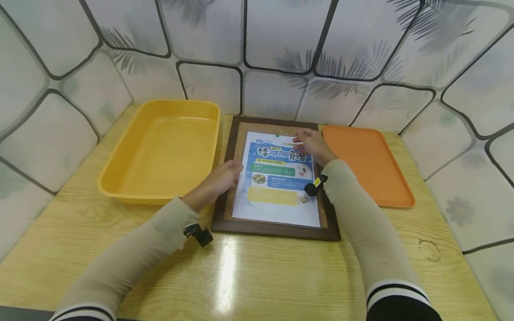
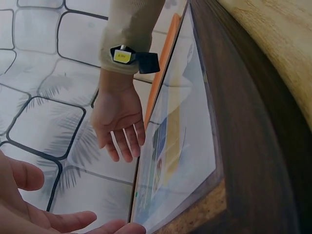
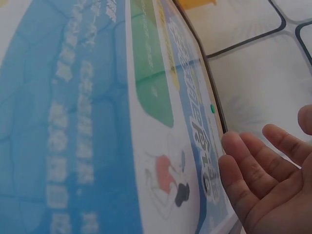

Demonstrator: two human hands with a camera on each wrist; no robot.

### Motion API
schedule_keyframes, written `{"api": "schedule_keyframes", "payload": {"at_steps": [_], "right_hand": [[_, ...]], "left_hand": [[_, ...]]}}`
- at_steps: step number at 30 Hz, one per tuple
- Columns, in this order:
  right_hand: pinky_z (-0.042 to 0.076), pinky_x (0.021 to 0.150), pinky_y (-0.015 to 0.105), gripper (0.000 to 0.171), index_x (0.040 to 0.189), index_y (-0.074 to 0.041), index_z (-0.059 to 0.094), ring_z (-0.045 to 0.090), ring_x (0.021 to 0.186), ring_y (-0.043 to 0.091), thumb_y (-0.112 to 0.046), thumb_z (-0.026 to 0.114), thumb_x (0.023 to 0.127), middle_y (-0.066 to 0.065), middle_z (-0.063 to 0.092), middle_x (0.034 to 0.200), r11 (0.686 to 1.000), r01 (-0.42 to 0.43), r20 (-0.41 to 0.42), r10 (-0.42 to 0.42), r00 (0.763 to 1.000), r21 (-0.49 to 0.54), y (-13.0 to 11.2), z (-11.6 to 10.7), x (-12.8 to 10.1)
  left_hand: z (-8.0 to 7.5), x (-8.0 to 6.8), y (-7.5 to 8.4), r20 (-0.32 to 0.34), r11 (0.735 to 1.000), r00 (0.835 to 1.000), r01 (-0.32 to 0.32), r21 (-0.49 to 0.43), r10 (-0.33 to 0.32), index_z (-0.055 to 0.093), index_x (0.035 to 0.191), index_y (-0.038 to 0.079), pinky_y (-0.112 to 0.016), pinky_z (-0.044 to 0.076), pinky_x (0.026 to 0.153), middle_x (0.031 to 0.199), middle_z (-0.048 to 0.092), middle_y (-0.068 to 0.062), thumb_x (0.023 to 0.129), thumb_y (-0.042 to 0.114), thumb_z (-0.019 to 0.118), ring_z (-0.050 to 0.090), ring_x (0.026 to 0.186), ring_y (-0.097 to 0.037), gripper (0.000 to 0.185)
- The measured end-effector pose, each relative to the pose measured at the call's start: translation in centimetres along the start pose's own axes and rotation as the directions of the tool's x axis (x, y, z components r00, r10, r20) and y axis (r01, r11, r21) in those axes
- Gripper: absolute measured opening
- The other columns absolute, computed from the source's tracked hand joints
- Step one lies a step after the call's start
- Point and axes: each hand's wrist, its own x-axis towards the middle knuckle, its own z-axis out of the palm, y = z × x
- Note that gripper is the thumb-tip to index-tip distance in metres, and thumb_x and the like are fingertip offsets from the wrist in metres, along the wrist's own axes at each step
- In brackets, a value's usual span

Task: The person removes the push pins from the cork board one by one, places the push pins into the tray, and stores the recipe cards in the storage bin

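Locate diet-recipe sheet (image 1: 277, 180) at frame centre, long axis top-to-bottom, between unclamped left hand (image 1: 218, 180) and, toward upper right, unclamped right hand (image 1: 315, 145).

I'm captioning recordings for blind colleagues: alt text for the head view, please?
A person's left hand is at the left edge of a printed sheet, the right hand over its upper right corner. The sheet lies on a framed corkboard on a wood-grain table, with a yellow tray at left and an orange tray at right.
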Motion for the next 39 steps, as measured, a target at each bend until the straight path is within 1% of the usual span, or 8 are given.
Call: {"api": "schedule_keyframes", "payload": {"at_steps": [4,8,12,16,23,30,35,39], "right_hand": [[0.048,0.082,0.031,0.043,0.132,-0.014,0.042,0.057,0.098,0.021,-0.037,0.041,0.096,0.006,0.054,0.118,0.999,-0.026,-0.056,0.024,0.998,-0.043,0.2,0.7,1.0],[0.050,0.073,0.029,0.041,0.125,-0.018,0.049,0.058,0.090,0.017,-0.043,0.050,0.091,0.003,0.056,0.112,0.988,0.021,-0.089,-0.034,0.995,-0.151,2.6,0.9,4.1],[0.048,0.078,0.034,0.040,0.121,-0.018,0.051,0.058,0.089,0.019,-0.040,0.055,0.089,0.004,0.054,0.114,0.972,0.062,-0.046,-0.075,0.996,-0.226,1.7,0.8,3.5],[0.041,0.089,0.041,0.037,0.120,-0.015,0.052,0.053,0.098,0.022,-0.032,0.058,0.088,0.005,0.054,0.115,0.955,0.059,-0.029,-0.071,0.997,-0.291,-0.2,1.1,2.1],[0.039,0.091,0.041,0.035,0.117,-0.012,0.055,0.051,0.100,0.022,-0.027,0.061,0.086,0.004,0.057,0.109,0.883,0.135,-0.014,-0.158,0.987,-0.449,-0.3,1.6,3.2],[0.036,0.092,0.041,0.034,0.116,-0.012,0.056,0.051,0.096,0.021,-0.024,0.064,0.084,0.003,0.058,0.105,0.837,0.169,0.017,-0.187,0.982,-0.521,-0.8,2.1,4.0],[0.032,0.094,0.043,0.031,0.113,-0.015,0.058,0.051,0.096,0.020,-0.024,0.065,0.083,0.000,0.059,0.103,0.815,0.156,0.027,-0.171,0.985,-0.558,-1.2,2.4,4.2],[0.029,0.094,0.046,0.032,0.113,-0.016,0.059,0.051,0.097,0.020,-0.024,0.066,0.083,0.000,0.060,0.103,0.793,0.154,0.043,-0.160,0.986,-0.589,-1.4,2.5,4.5]], "left_hand": [[0.2,0.1,-0.1,-0.007,1.000,1.000,0.020,-0.010,-0.020,0.026,0.141,0.002,-0.043,0.034,0.098,0.132,0.040,-0.017,0.098,0.033,0.033,0.042,0.117,-0.032,0.052],[0.5,0.3,-0.4,-0.007,1.000,1.000,0.023,-0.014,-0.023,0.027,0.140,0.001,-0.042,0.035,0.097,0.134,0.040,-0.016,0.098,0.031,0.033,0.041,0.118,-0.031,0.051],[0.6,0.5,-0.6,-0.014,0.999,0.999,0.031,-0.009,-0.031,0.031,0.137,0.001,-0.041,0.038,0.093,0.127,0.044,-0.016,0.098,0.029,0.034,0.043,0.113,-0.030,0.049],[0.6,0.3,-0.6,-0.034,0.999,0.999,0.042,0.006,-0.041,0.038,0.132,0.001,-0.038,0.041,0.083,0.110,0.048,-0.018,0.098,0.027,0.035,0.045,0.099,-0.028,0.043],[0.6,0.2,-0.6,-0.023,0.998,0.998,0.049,-0.028,-0.050,0.041,0.126,0.001,-0.032,0.038,0.069,0.090,0.043,-0.014,0.098,0.026,0.035,0.042,0.079,-0.024,0.038],[0.4,0.1,0.3,0.037,0.972,0.981,0.195,-0.128,-0.192,0.027,0.140,0.003,-0.040,0.039,0.089,0.115,0.042,-0.014,0.097,0.030,0.034,0.040,0.101,-0.026,0.052],[0.3,0.4,0.4,0.056,0.954,0.970,0.242,-0.178,-0.236,0.028,0.137,0.000,-0.040,0.038,0.088,0.110,0.040,-0.017,0.097,0.030,0.035,0.039,0.098,-0.027,0.051],[0.4,0.8,0.5,0.054,0.935,0.959,0.285,-0.209,-0.280,0.028,0.136,-0.001,-0.041,0.037,0.093,0.124,0.037,-0.021,0.097,0.032,0.037,0.038,0.108,-0.030,0.052]]}}
